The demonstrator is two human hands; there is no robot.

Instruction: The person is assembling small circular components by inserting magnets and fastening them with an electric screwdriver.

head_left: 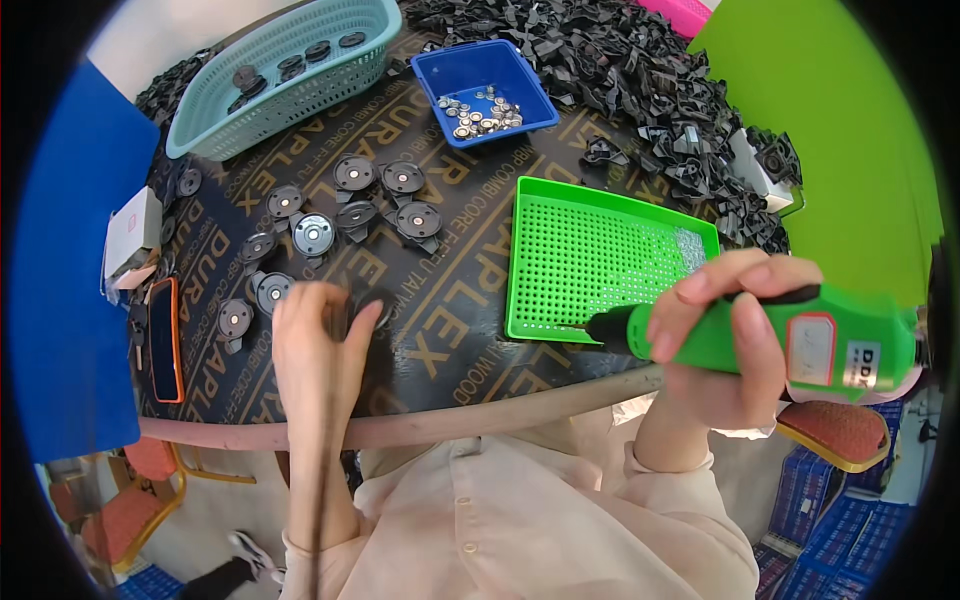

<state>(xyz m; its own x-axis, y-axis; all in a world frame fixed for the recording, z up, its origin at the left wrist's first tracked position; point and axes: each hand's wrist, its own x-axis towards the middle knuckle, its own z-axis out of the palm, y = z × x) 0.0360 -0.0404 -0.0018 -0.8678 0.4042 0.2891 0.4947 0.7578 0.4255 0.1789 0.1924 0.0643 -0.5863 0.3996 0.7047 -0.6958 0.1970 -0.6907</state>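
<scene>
My right hand (725, 340) is wrapped round a green electric screwdriver (850, 345). Its black nose and thin bit point left, over the near edge of a bright green perforated tray (515, 255). Small silvery screws (691, 250) lie at that tray's right end. By the table's near edge, my left hand (318, 325) has its thumb and fingers closed about a black round plastic part (372, 308), which is blurred and partly hidden. Just beyond this hand sit several black round parts with tabs (355, 173); one has a shinier silver face (313, 234).
At the back left, a pale teal basket (290, 103) holds more black discs. A blue bin (485, 60) contains small metal pieces. Loose black parts (640, 110) are heaped at the back right. An orange-edged phone (165, 340) and white box (132, 235) lie left.
</scene>
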